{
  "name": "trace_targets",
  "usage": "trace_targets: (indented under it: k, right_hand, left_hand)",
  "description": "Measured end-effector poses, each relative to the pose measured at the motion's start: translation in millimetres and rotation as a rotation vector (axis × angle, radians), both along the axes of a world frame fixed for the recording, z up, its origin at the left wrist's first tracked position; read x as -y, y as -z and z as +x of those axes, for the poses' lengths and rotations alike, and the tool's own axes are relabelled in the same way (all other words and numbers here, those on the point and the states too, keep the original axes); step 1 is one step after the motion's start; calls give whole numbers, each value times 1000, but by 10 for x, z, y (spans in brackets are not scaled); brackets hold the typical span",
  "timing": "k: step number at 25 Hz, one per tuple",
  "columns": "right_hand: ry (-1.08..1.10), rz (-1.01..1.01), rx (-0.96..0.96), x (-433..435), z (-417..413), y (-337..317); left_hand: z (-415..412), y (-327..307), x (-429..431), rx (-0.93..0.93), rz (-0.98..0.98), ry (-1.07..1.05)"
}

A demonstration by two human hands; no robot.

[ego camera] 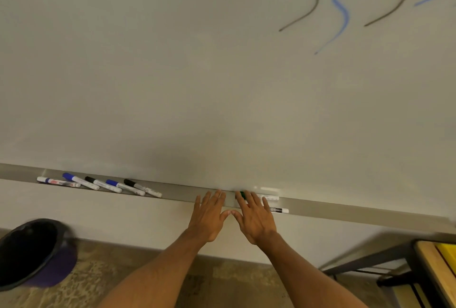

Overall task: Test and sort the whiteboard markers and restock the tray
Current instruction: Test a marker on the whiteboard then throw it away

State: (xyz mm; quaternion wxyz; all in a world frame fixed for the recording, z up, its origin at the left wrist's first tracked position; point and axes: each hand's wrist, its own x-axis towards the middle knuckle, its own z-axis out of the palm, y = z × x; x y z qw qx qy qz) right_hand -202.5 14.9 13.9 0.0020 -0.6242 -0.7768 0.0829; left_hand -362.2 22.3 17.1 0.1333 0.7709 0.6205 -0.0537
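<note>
We face a wide white whiteboard [172, 73] that rises from the back edge of the long grey metal tray [357, 215]. Black and blue wavy strokes [341, 9] sit high above the tray's right half. Below the tray's left end stands a round black bin with a purple side [37, 256], blurred and cut by the frame. Below its right end a wood-topped table on a dark frame [428, 265] is also cut off, and we cannot name the yellow thing on it.

The person's left hand [209, 217] and right hand [256, 220] lie flat at the tray's middle, fingers straight and spread, thumb tips nearly meeting. The left fingertips rest on bare tray. The right fingers cover two markers: a green-capped marker [243, 194] at the tray's back and a black-labelled marker [280, 210] at its front, cap end hidden. Five white-barrelled markers with blue and black caps [98, 184] lie slanted together toward the tray's left end.
</note>
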Motion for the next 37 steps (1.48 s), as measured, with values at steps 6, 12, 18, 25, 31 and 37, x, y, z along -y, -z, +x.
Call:
trace_targets:
  k: [6, 12, 18, 25, 31, 37]
  right_hand:
    - [12, -14, 10, 36, 485, 87]
    - [27, -32, -34, -2, 601, 151]
    - [32, 65, -77, -84, 571, 183]
    - [-75, 72, 32, -171, 643, 101]
    - [-179, 229, -150, -162, 628, -20]
    - [-328, 209, -141, -202, 595, -344]
  left_hand:
    - [482, 154, 25, 44, 5, -28]
    - [624, 301, 68, -29, 6, -37]
    - [642, 341, 58, -44, 20, -55]
    - [638, 234, -6, -6, 118, -18]
    - [656, -51, -38, 53, 253, -1]
    - [564, -254, -44, 161, 469, 56]
